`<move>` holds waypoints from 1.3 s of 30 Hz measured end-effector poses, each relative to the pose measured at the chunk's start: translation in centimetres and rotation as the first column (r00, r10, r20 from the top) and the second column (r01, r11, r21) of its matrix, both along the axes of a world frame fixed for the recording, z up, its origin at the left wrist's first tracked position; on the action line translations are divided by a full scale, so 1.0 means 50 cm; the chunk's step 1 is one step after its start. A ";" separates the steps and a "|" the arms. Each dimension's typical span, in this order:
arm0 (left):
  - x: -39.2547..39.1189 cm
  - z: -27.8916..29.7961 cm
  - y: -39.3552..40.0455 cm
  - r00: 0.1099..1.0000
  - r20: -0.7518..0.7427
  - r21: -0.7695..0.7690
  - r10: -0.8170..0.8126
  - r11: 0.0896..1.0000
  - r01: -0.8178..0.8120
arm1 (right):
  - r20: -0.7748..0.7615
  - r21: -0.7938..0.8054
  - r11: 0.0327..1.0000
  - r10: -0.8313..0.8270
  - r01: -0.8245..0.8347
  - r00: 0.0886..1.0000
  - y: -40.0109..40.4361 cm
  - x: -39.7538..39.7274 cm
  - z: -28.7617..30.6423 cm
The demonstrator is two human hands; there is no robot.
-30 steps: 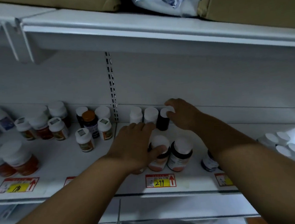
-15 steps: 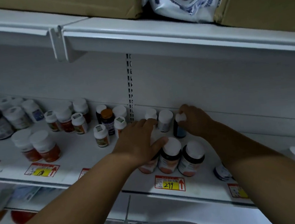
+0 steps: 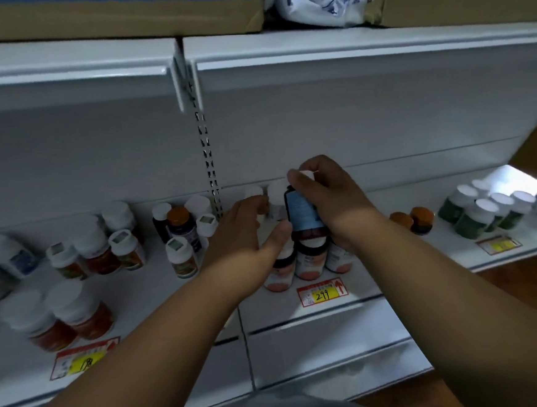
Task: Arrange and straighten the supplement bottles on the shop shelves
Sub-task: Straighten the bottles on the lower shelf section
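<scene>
Just above the yellow price tag point(image 3: 324, 293) handwritten "299", the right hand point(image 3: 331, 198) grips a dark bottle point(image 3: 303, 211) with a blue label, its print unreadable, lifted over three orange-based bottles point(image 3: 307, 261) on the shelf point(image 3: 147, 309). The left hand point(image 3: 247, 237) is spread open, its thumb against the bottle's lower side.

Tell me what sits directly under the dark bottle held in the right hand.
Under the dark bottle gripped by the right hand stand white-capped bottles with peach bases on the shelf; hands and bottle cover much of them.
</scene>
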State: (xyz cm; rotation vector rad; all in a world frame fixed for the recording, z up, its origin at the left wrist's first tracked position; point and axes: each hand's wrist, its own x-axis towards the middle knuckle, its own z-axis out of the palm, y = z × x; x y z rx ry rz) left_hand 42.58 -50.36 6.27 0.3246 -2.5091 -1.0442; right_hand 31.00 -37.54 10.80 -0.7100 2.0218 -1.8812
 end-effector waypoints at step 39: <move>0.946 -0.098 -0.518 0.853 0.179 -0.177 0.491 0.869 -0.463 | -0.047 0.106 0.883 0.464 -0.458 0.885 -0.617 0.853 -0.149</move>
